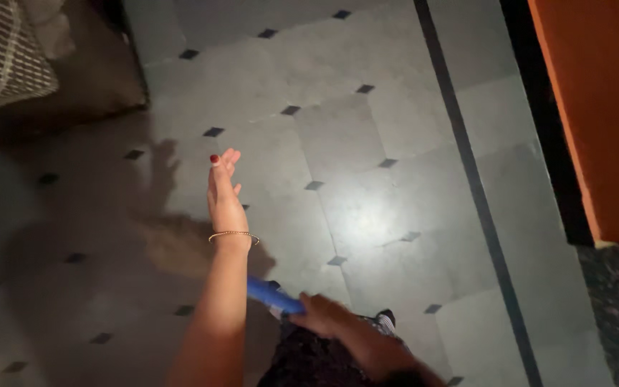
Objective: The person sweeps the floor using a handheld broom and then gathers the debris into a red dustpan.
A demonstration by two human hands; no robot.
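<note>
Blue handle (274, 296) in right hand (322, 315) above grey tiled floor (367, 143).

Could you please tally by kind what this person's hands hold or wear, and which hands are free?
Blue handles: 1, gripped in the right hand
Gold bangles: 1, on the left wrist
Empty hands: 1, the left hand, open over the tiled floor
Total: 3

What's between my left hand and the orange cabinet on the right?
Head view: only bare tiled floor between left hand and orange cabinet, crossed by a dark stripe.
</note>
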